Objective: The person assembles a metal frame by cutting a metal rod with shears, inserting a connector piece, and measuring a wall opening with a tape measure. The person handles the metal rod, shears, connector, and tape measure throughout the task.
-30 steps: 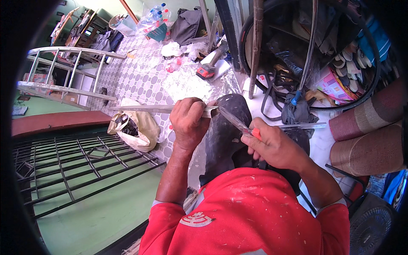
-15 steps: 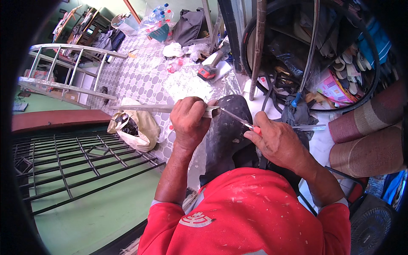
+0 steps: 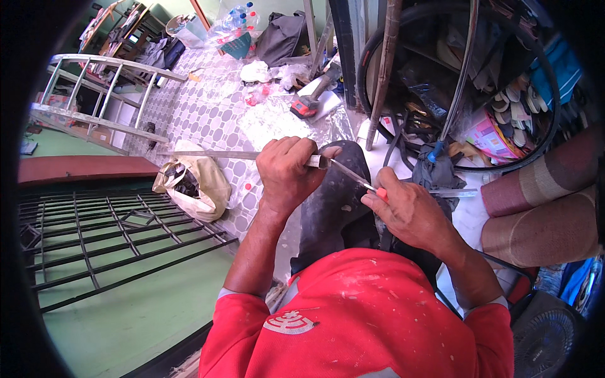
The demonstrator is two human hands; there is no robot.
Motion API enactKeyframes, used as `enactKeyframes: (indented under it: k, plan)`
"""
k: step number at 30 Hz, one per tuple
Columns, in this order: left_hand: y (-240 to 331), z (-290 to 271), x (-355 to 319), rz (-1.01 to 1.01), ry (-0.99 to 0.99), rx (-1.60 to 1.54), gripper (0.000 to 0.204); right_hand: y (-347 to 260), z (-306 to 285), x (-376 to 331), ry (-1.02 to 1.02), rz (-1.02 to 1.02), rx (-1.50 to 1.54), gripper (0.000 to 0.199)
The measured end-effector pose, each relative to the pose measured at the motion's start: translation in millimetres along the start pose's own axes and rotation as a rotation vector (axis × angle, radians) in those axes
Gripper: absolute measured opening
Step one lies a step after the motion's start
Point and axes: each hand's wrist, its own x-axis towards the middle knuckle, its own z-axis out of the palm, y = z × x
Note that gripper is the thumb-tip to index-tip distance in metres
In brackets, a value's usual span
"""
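My left hand is closed around a long, slim hollow metal bar that stretches away to the left. Its open end pokes out just right of my fist, above my dark-trousered knee. In my right hand is a red-handled tool with a narrow metal shank; whether it is a file or a screwdriver I cannot tell. The shank's tip meets the bar's open end, and my fingers hide most of the handle. Beyond my right hand lies a flat metal strip.
A cordless power tool rests on the patterned floor ahead. To the left are a cream bag, an aluminium ladder and a black metal grille. A bicycle tyre, rolled mats and a fan crowd the right.
The whole view has shifted slightly. The bar's far end sits a little higher in the picture; both hands keep their grips, and the tool's tip stays at the bar's end.
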Motion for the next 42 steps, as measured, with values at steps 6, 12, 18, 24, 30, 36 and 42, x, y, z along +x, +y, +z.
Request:
enactKeyframes:
  k: [6, 12, 18, 24, 30, 36, 42]
  plan:
    - [-3, 0, -4, -0.009, -0.018, 0.005, 0.042, -4, -4, 1, -0.019, 0.013, 0.005, 0.034]
    - [-1, 3, -4, -0.006, 0.012, -0.014, 0.048, -3, -5, 1, -0.02, 0.001, -0.021, 0.035]
    - [-2, 9, -7, 0.0, 0.027, -0.027, 0.048, 3, -9, 3, -0.152, 0.108, 0.151, 0.034]
    - [-2, 5, -4, 0.006, 0.035, -0.03, 0.048, 0, -10, 5, -0.29, 0.239, 0.47, 0.031]
    - [-4, 5, -5, 0.006, 0.005, -0.028, 0.045, 8, -6, 6, -0.325, 0.264, 0.586, 0.032]
    - [-8, 7, 2, 0.014, -0.05, -0.044, 0.041, 21, -1, 11, -0.371, 0.259, 0.763, 0.031]
    - [-21, 13, 12, -0.014, -0.186, -0.103, 0.038, 143, 17, 45, -0.31, 0.292, 0.295, 0.046]
